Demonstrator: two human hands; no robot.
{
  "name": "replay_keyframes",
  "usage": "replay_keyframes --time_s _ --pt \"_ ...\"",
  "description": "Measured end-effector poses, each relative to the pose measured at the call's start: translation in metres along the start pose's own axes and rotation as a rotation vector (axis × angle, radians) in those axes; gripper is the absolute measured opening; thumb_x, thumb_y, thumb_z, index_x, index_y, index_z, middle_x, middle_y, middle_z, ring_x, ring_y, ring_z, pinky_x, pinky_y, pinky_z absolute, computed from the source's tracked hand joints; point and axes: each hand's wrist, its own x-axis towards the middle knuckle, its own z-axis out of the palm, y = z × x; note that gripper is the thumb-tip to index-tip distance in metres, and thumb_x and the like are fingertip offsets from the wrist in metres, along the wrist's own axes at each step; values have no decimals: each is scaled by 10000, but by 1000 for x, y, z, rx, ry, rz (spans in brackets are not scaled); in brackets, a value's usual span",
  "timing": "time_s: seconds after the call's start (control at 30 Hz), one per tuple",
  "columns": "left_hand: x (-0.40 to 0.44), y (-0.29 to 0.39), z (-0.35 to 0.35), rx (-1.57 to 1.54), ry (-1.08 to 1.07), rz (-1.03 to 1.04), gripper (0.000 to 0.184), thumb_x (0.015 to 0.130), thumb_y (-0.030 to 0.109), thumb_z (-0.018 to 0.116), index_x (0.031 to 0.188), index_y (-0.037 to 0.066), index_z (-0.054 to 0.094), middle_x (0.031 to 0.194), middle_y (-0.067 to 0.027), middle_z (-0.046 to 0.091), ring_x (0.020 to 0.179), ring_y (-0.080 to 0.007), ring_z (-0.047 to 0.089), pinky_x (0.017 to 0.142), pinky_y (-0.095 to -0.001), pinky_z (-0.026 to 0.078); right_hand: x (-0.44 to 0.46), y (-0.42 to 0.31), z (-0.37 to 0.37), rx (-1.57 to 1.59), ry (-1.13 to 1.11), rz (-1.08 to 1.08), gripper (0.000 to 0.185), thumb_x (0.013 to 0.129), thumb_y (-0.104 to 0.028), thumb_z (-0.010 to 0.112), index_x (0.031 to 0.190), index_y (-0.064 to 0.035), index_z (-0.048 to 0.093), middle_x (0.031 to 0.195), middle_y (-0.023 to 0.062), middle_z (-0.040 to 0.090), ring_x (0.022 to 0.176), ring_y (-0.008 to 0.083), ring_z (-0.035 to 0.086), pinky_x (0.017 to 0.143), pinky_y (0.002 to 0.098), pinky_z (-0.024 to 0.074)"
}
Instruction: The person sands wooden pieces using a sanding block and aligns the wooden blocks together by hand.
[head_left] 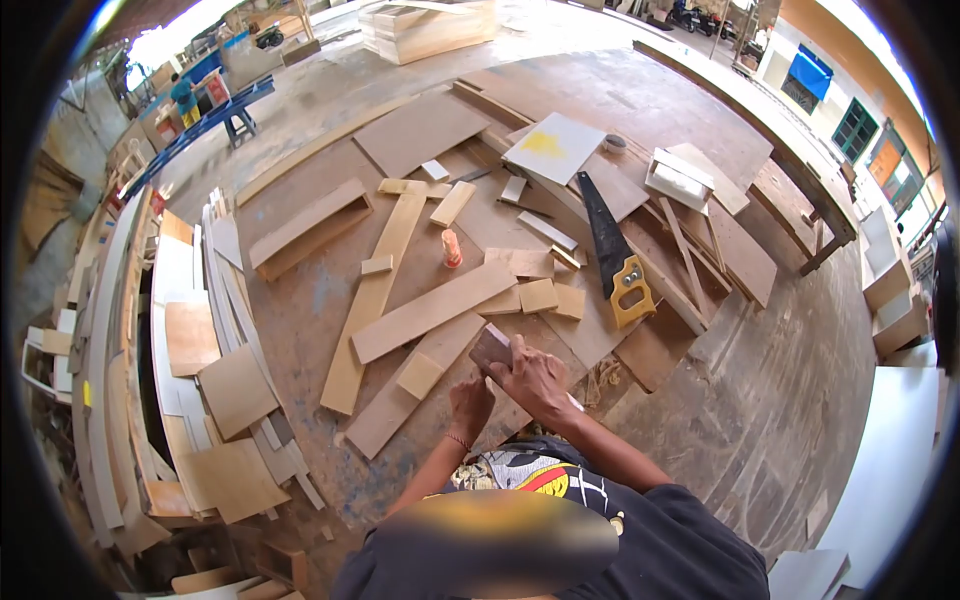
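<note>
My right hand (537, 384) is closed around a small dark brown block (491, 347), with the thumb toward its near side. My left hand (470, 407) is curled just to the left and below the block; whether it touches the block or pinches something is hidden. Just beyond the hands lie a long flat board (434, 312) and a second board (412, 388) with a small square piece (420, 375) on top. Small wood squares (538, 295) lie ahead of my right hand. A handsaw (610, 250) with a yellow handle rests to the right.
An orange-and-white bottle (452, 249) stands mid-table. A box-like wood piece (312, 228) lies at the left, a white panel with a yellow stain (555, 148) farther back. Stacked offcuts (235, 390) lean along the left side. A person (184, 98) stands far off by a blue rack.
</note>
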Motion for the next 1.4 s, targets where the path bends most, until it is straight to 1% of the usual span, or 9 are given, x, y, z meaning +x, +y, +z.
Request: replay_keyframes --time_s 0.13,0.2,0.33,0.53,0.63,0.83,1.13,1.3,1.4 --pt "-3 5 -5 59 -120 -13 152 828 94 495 934 0 552 619 -172 600 536 -301 609 468 -376 474 10 11 4 10 -35 95 381 775 -346 599 913 -11 485 738 218 630 705 361 632 631 440 478" --pt "-3 5 1 -65 106 86 201 821 88 501 993 -5 547 594 -156 597 523 -298 607 464 -380 473 21 20 14 -7 -37 128 405 787 -364 588 929 0 481 754 218 632 729 359 631 642 438 472" --pt "-1 0 5 -25 76 80 226 803 83 512 1006 -9 544 596 -159 597 521 -298 607 453 -385 469 13 3 0 40 -25 91 413 785 -374 590 911 3 480 770 237 630 734 363 631 646 440 470" --pt "-8 0 -3 24 -69 -8 177 790 78 514 940 -11 543 601 -183 591 527 -314 606 471 -404 480 5 1 0 75 -81 88 427 790 -383 583 935 6 481 809 247 632 774 384 627 685 460 455" --pt "-2 7 -6 -125 133 93 176 785 68 508 938 -9 545 579 -177 585 515 -318 602 485 -400 487 24 24 21 -30 50 124 387 779 -363 593 902 -14 478 747 222 636 700 347 642 622 426 486" --pt "3 -5 3 25 -31 27 162 801 72 490 934 10 558 567 -177 581 508 -319 600 491 -399 487 6 2 7 26 -61 86 405 791 -363 581 932 2 480 806 226 637 769 361 630 681 439 465" --pt "-1 2 3 -74 130 78 105 838 93 480 881 29 552 559 -173 583 508 -317 605 457 -393 476 23 18 18 -7 27 156 371 794 -350 574 920 -13 481 781 229 635 727 361 634 644 444 480" --pt "-1 -1 5 -28 34 -26 84 842 95 476 854 37 535 583 -174 589 502 -320 600 457 -401 474 1 -2 5 9 -18 33 384 792 -367 579 907 -14 482 763 231 633 717 363 635 638 445 478" --pt "-1 1 0 -61 44 -18 72 822 76 473 843 39 532 584 -169 589 500 -320 599 458 -403 474 -1 -3 0 21 -46 106 411 793 -381 587 930 -10 475 781 223 635 750 368 630 654 443 472"
